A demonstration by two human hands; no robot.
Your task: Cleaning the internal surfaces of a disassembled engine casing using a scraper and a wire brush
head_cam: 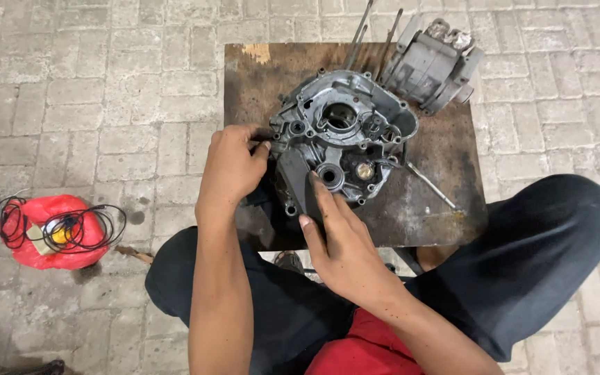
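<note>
A grey metal engine crankcase (342, 128) lies flat on a dark, stained board (439, 146) in front of me. My left hand (230, 167) grips its left edge with fingers curled on the casing. My right hand (338, 232) lies flat on the casing's near side, index finger stretched toward a round bearing hole (330, 176). A brass-coloured part (364, 170) sits in the casing to the right of that hole.
A grey engine cylinder block (432, 62) with long studs stands at the board's far right corner. A thin metal rod (428, 184) lies on the board right of the casing. A red bag with coiled black cables (57, 229) rests on the paved floor at left.
</note>
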